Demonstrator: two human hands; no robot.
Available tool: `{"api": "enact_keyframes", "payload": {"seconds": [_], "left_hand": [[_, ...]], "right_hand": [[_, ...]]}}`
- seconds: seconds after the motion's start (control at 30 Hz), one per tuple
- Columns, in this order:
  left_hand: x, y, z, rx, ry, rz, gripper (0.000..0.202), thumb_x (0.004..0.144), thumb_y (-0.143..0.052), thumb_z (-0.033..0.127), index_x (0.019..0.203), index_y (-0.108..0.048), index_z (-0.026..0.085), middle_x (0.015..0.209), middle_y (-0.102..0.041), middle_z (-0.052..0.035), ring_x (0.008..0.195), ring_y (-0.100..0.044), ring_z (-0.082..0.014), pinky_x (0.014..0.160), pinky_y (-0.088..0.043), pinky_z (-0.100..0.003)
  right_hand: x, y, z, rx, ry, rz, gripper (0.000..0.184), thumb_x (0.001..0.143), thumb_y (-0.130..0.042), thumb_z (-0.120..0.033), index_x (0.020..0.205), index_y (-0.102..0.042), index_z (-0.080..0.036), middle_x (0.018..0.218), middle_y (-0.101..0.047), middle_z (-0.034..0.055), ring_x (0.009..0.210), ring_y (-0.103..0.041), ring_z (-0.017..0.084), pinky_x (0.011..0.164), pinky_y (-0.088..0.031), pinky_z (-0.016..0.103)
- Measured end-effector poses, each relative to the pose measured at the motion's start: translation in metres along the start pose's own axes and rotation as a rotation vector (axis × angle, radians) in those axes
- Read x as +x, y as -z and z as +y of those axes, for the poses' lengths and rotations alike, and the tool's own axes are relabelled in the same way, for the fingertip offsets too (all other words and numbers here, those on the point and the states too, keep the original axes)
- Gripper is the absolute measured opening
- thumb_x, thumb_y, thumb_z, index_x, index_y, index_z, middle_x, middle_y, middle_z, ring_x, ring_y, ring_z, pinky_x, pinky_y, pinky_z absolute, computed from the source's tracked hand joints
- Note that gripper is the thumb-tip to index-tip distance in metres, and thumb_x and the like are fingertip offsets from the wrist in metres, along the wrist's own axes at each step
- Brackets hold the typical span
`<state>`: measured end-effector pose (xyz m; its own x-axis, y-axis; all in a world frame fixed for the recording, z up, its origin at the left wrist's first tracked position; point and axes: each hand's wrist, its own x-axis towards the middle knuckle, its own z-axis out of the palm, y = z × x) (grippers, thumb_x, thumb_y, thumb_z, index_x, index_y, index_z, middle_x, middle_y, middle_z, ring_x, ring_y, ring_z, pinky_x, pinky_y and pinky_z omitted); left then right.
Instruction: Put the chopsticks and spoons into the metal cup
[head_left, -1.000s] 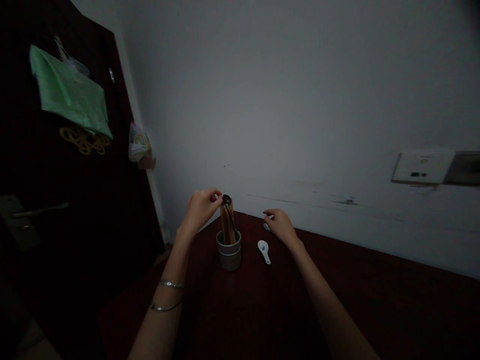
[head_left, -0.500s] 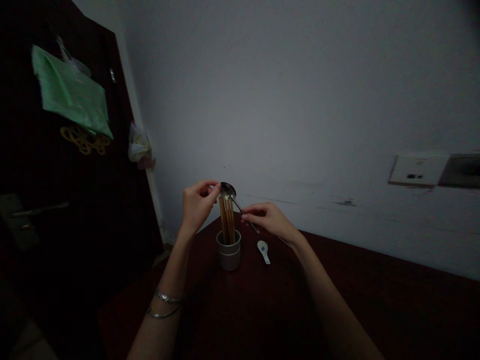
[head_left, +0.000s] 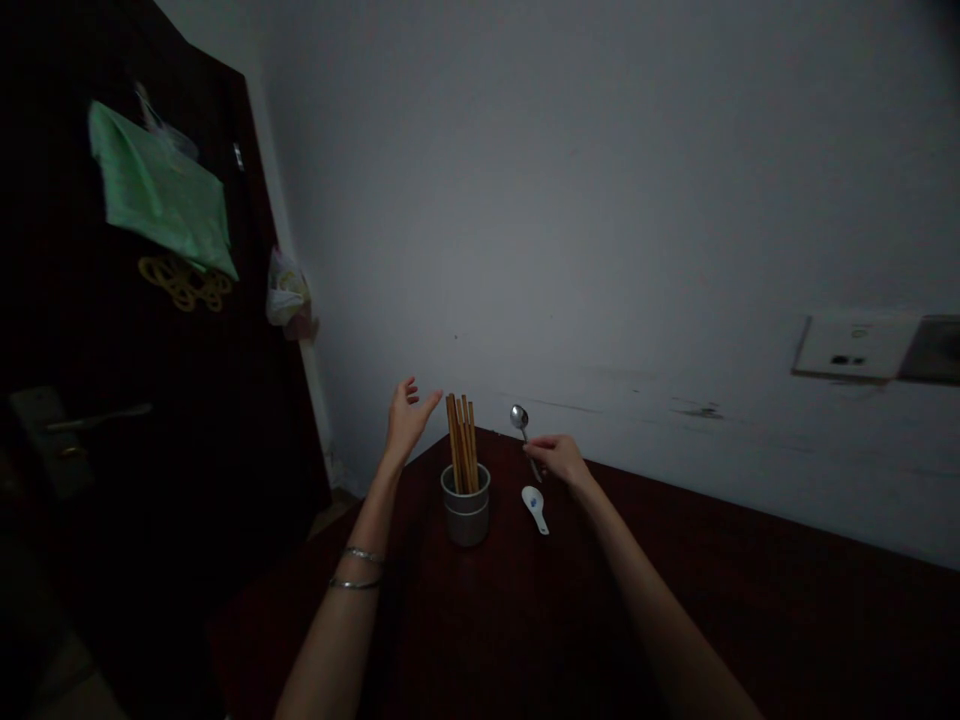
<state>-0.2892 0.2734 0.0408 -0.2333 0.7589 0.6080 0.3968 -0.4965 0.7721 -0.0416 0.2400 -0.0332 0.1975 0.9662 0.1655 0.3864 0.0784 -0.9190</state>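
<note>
My right hand (head_left: 559, 459) pinches a metal spoon (head_left: 520, 417) by its handle, with the shiny bowl pointing up and away. Just left of the chopsticks (head_left: 463, 445), my left hand (head_left: 409, 420) is raised, its fingers apart and holding nothing. Several wooden chopsticks stand upright in a grey cylindrical holder (head_left: 466, 518). Nearer than the metal spoon, a white soup spoon (head_left: 534, 507) with a blue mark lies on the table, its bowl toward the wall.
The dark red table (head_left: 480, 640) has its far corner near the wall (head_left: 570, 200). A dark door (head_left: 225, 420) with a handle stands at left, a green cloth (head_left: 165, 190) hanging on it. A plastic bag (head_left: 286, 290) hangs by the frame. Wall sockets (head_left: 851, 347) are at right.
My left hand has let go of the metal spoon's bowl and opened. My right hand has carried the spoon rightward, away from the chopsticks. The view has shifted slightly.
</note>
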Motion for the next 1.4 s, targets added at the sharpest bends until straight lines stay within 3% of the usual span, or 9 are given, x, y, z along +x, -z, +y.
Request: {"api": "enact_keyframes", "payload": {"seconds": [0.1, 0.2, 0.3, 0.37, 0.5, 0.6, 0.67, 0.87, 1.4], "left_hand": [[-0.002, -0.008, -0.019, -0.132, 0.223, -0.234, 0.069, 0.070, -0.062, 0.043, 0.126, -0.037, 0.012, 0.121, -0.049, -0.0198, 0.103, -0.053, -0.0221, 0.076, -0.044, -0.029], [-0.010, -0.011, -0.029, -0.285, 0.350, -0.468, 0.067, 0.071, -0.061, 0.045, 0.125, -0.038, 0.012, 0.120, -0.051, -0.0193, 0.101, -0.055, -0.0210, 0.075, -0.045, -0.028], [-0.017, -0.011, -0.031, -0.399, 0.362, -0.719, 0.058, 0.069, -0.065, 0.042, 0.115, -0.049, 0.012, 0.111, -0.057, -0.0172, 0.092, -0.059, -0.0188, 0.075, -0.046, -0.028], [-0.020, -0.012, -0.031, -0.424, 0.324, -0.820, 0.050, 0.068, -0.066, 0.040, 0.107, -0.054, 0.011, 0.104, -0.061, -0.0152, 0.086, -0.061, -0.0182, 0.075, -0.047, -0.029], [-0.023, -0.016, -0.029, -0.413, 0.260, -0.856, 0.039, 0.069, -0.065, 0.038, 0.095, -0.059, 0.009, 0.094, -0.064, -0.0138, 0.080, -0.062, -0.0190, 0.072, -0.048, -0.031], [-0.025, -0.019, -0.028, -0.408, 0.274, -0.883, 0.035, 0.068, -0.066, 0.036, 0.091, -0.060, 0.009, 0.093, -0.065, -0.0148, 0.079, -0.062, -0.0201, 0.071, -0.048, -0.032], [-0.026, -0.020, -0.028, -0.422, 0.295, -0.886, 0.033, 0.068, -0.066, 0.034, 0.089, -0.061, 0.009, 0.092, -0.065, -0.0147, 0.080, -0.062, -0.0202, 0.073, -0.048, -0.032], [-0.025, -0.023, -0.035, -0.464, 0.350, -0.887, 0.030, 0.066, -0.068, 0.030, 0.086, -0.062, 0.008, 0.087, -0.067, -0.0145, 0.079, -0.063, -0.0199, 0.075, -0.048, -0.033], [-0.027, -0.026, -0.036, -0.505, 0.392, -0.902, 0.021, 0.068, -0.067, 0.026, 0.078, -0.063, 0.007, 0.078, -0.067, -0.0132, 0.071, -0.063, -0.0190, 0.073, -0.047, -0.033]], "right_hand": [[0.006, -0.017, 0.020, -0.271, -0.012, 0.045, 0.015, 0.068, -0.061, -0.025, 0.076, -0.068, -0.014, 0.066, -0.067, 0.0029, 0.061, -0.062, 0.014, 0.051, -0.043, 0.019], [0.009, -0.035, 0.030, -0.348, -0.013, 0.060, 0.013, 0.063, -0.066, -0.023, 0.074, -0.068, -0.016, 0.076, -0.069, 0.0040, 0.077, -0.065, 0.017, 0.062, -0.045, 0.019], [0.012, -0.051, 0.034, -0.366, -0.021, 0.050, 0.016, 0.061, -0.067, -0.020, 0.077, -0.067, -0.016, 0.080, -0.069, 0.0049, 0.081, -0.065, 0.018, 0.064, -0.046, 0.019], [0.013, -0.059, 0.035, -0.368, -0.035, 0.034, 0.019, 0.063, -0.066, -0.019, 0.081, -0.065, -0.015, 0.081, -0.069, 0.0054, 0.073, -0.066, 0.017, 0.058, -0.047, 0.019], [0.015, -0.072, 0.037, -0.370, -0.065, -0.013, 0.022, 0.068, -0.060, -0.018, 0.090, -0.059, -0.013, 0.087, -0.067, 0.0083, 0.050, -0.062, 0.012, 0.042, -0.045, 0.018], [0.014, -0.077, 0.037, -0.413, -0.074, -0.049, 0.025, 0.068, -0.060, -0.015, 0.092, -0.057, -0.012, 0.087, -0.067, 0.0103, 0.045, -0.061, 0.012, 0.040, -0.044, 0.019], [0.013, -0.078, 0.036, -0.461, -0.066, -0.068, 0.025, 0.067, -0.060, -0.014, 0.092, -0.057, -0.012, 0.086, -0.067, 0.0114, 0.050, -0.063, 0.014, 0.044, -0.046, 0.020], [0.002, -0.084, 0.029, -0.642, 0.000, -0.076, 0.020, 0.071, -0.056, -0.016, 0.090, -0.061, -0.010, 0.097, -0.064, 0.0202, 0.093, -0.061, 0.027, 0.073, -0.046, 0.030], [-0.023, -0.093, 0.022, -0.834, 0.069, -0.083, 0.030, 0.083, -0.040, -0.019, 0.106, -0.056, -0.009, 0.101, -0.062, 0.0221, 0.096, -0.060, 0.028, 0.076, -0.045, 0.035]]}}
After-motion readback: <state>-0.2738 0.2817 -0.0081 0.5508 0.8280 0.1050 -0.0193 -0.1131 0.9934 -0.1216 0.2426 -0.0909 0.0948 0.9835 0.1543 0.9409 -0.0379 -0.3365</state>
